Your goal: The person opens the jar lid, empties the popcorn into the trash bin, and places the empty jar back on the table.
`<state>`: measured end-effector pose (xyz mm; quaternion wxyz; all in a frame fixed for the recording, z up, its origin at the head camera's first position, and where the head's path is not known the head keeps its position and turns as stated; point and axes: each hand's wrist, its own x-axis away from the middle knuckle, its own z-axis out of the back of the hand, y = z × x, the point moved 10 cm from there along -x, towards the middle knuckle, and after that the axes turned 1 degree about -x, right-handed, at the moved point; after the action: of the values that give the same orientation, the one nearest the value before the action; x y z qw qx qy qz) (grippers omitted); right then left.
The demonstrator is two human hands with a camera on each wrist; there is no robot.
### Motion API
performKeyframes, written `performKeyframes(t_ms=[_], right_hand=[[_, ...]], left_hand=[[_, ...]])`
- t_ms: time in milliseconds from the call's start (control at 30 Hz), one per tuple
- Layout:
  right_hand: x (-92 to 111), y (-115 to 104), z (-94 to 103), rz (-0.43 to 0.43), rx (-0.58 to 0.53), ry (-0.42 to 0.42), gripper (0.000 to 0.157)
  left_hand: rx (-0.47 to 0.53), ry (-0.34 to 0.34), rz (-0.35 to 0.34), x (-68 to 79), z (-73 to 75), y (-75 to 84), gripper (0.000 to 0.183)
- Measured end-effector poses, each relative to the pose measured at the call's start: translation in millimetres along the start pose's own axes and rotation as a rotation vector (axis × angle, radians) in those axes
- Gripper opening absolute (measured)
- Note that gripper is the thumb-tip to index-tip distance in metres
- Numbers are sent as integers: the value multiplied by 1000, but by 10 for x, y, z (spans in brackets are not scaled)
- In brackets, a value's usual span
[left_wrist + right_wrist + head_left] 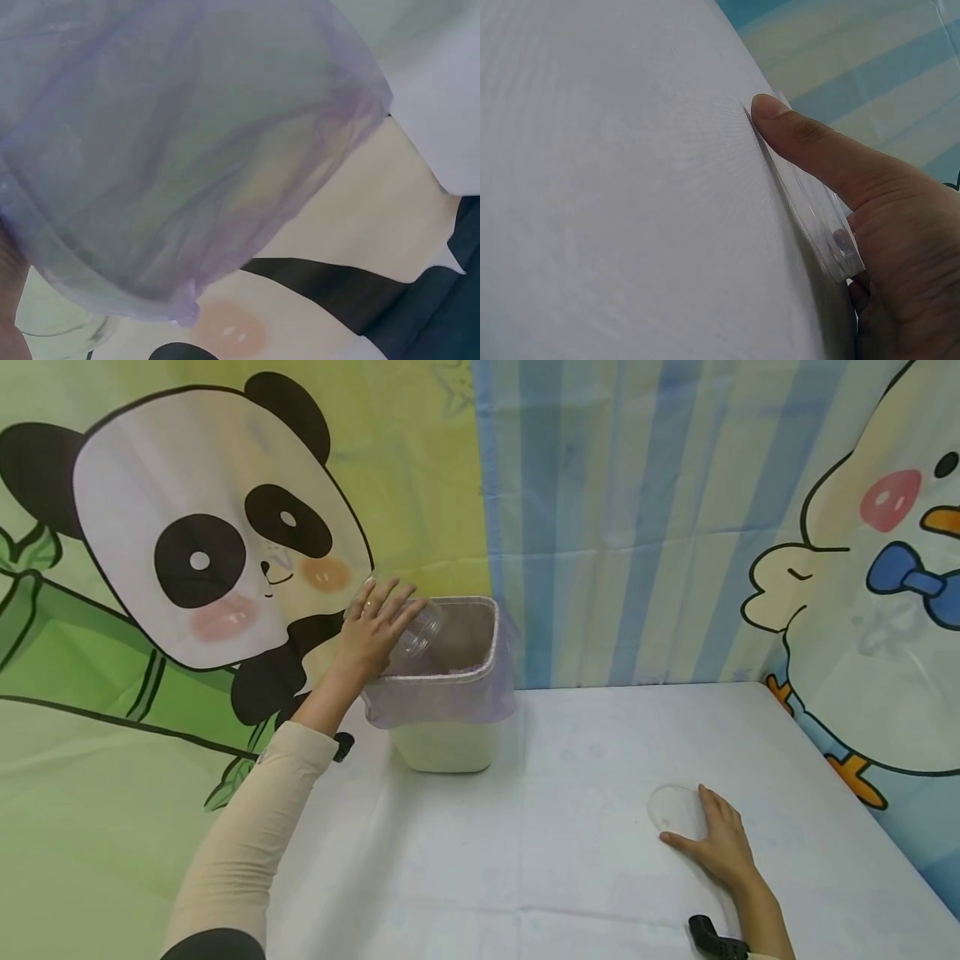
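Note:
At the bin's left rim, my left hand (pixel 372 631) grips a clear plastic container (pixel 422 633), tilted over the bin's opening. The bin (pixel 444 747) is pale, lined with a translucent purple bag (pixel 476 697) folded over its rim. The left wrist view is mostly filled by that bag, with a curved edge of the clear container (pixel 64 339) at lower left. On the right side of the white table, my right hand (pixel 720 843) holds a shallow, clear round lid (pixel 810 199) by its edge, thumb on one side and fingers on the other.
The white table (pixel 577 852) reaches back to a striped cloth (pixel 622 527) behind it. A panda-print cloth (pixel 217 468) lies behind and left of the bin, and a duck-print cloth (pixel 885 677) borders the right edge.

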<state>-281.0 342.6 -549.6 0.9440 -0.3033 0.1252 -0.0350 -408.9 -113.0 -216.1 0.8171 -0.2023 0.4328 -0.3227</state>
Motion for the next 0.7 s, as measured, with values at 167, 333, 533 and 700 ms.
performKeyframes(t_ms=[167,333,533,700], right_hand=[[5,3,-9,-4,-9,-11,118],[8,-6,-9,-4,-9,-16,118],[5,-5,-11,-6,-3,-21,118],[3,-9,-4,-6,-5,-24,117]], left_hand=[[165,-14,146,-20,-2,-139,93],[321,-52,339,-8,-14,-288,94],[505,-42,597,48,24,-454,101],[678,36,783,101,112,-525,109]])
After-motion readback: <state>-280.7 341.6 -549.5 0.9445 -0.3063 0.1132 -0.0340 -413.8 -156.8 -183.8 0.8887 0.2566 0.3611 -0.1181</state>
